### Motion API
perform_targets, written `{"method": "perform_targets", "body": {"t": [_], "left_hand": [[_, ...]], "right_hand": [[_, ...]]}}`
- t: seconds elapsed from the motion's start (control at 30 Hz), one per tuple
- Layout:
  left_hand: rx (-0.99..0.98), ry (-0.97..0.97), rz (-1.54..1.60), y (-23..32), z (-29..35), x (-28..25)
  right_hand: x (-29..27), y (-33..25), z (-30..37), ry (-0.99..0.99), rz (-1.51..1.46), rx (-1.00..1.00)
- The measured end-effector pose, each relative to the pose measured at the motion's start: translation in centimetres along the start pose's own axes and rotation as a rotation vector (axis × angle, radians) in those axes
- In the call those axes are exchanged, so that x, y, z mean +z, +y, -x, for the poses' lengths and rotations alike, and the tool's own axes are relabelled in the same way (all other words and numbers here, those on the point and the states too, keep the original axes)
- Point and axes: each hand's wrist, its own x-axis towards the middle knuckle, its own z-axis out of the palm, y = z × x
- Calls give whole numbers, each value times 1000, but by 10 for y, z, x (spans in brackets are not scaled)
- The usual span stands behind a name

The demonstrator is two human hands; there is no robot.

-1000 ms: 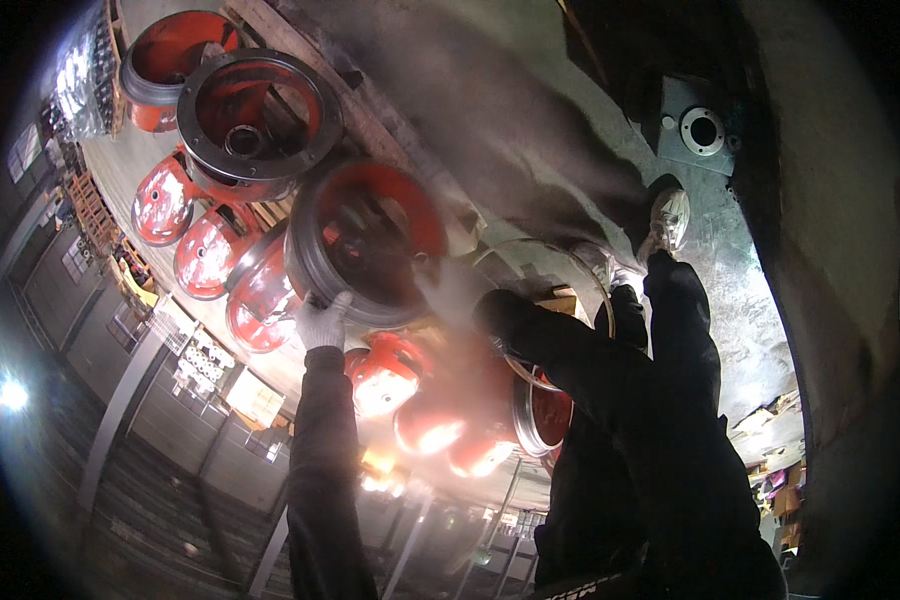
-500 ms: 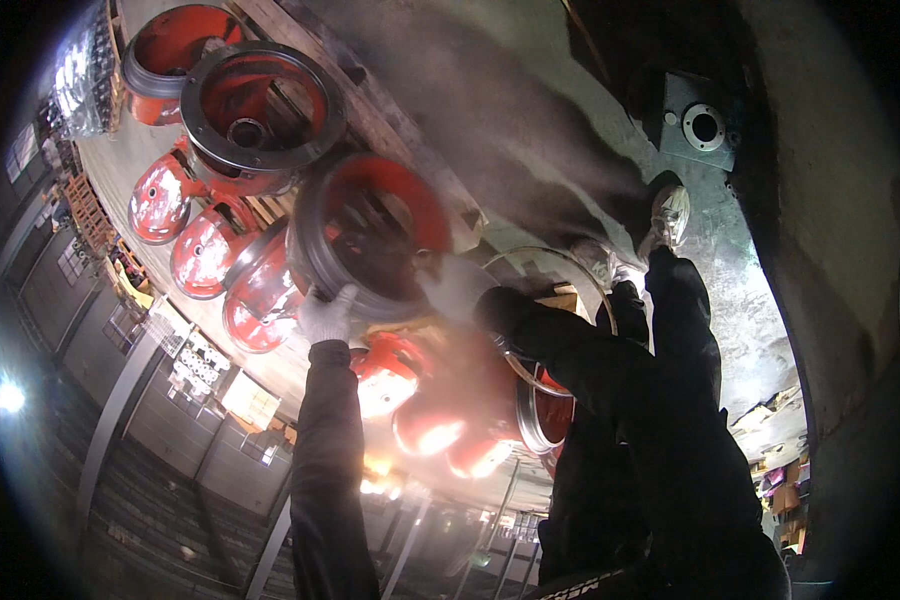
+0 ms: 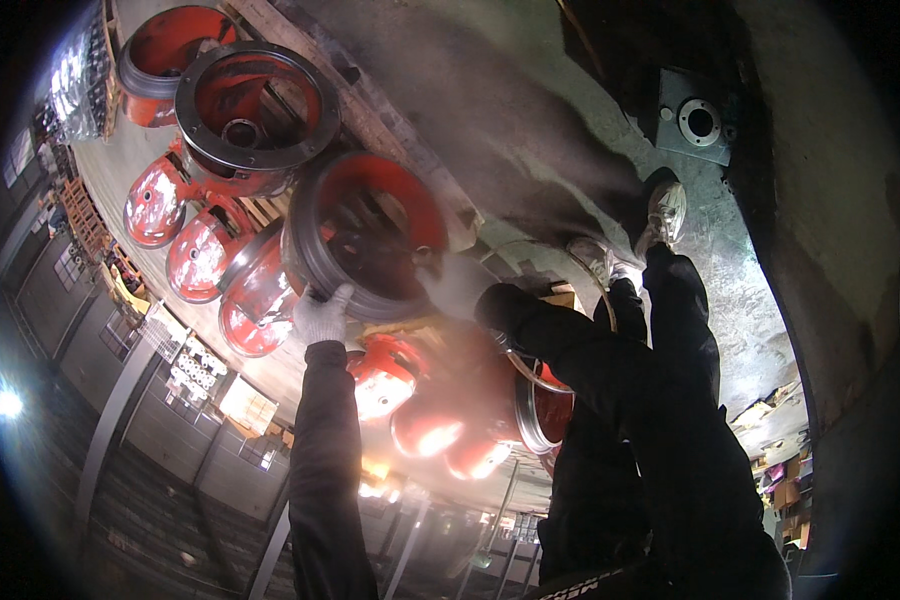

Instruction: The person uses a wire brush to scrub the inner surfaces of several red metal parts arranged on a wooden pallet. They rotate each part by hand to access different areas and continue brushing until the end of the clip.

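Observation:
My left hand [image 3: 322, 314], in a pale glove, grips the dark machined rim of a round red metal housing [image 3: 425, 215] that lies tilted with its hollow side up. At the housing's right edge is my dark right hand [image 3: 497, 306], its fingers hidden. A whitish mist [image 3: 452, 288] spreads between that hand and the housing. From beneath the same hand a thin pale hose [image 3: 532, 371] curves off. Whatever tool the hand holds is too dark to make out.
Another red housing with a flat black flange [image 3: 322, 112] stands beyond, and several more red castings [image 3: 198, 262] surround it. A wooden beam [image 3: 395, 125] runs along the right of them. My shoes [image 3: 667, 212] are on the floor near a grey plate with a ring [image 3: 700, 122].
The upper part of the hose loop has shifted and flattened. The view has moved slightly, while both hands keep nearly the same places at the housing.

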Motion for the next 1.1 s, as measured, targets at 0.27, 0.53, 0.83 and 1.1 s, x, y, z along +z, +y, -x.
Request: {"method": "perform_targets", "body": {"t": [0.27, 0.53, 0.83, 1.1], "left_hand": [[37, 13, 61, 1, 3, 1], [25, -25, -60, 5, 2, -2], [30, -37, 85, -2, 1, 0], [28, 2, 89, -1, 2, 2]], "right_hand": [[-15, -17, -3, -35, -71, 86], [-9, 6, -22, 154, -103, 3], [-3, 8, -31, -36, -46, -8], [-2, 10, -29, -20, -82, -58]]}}
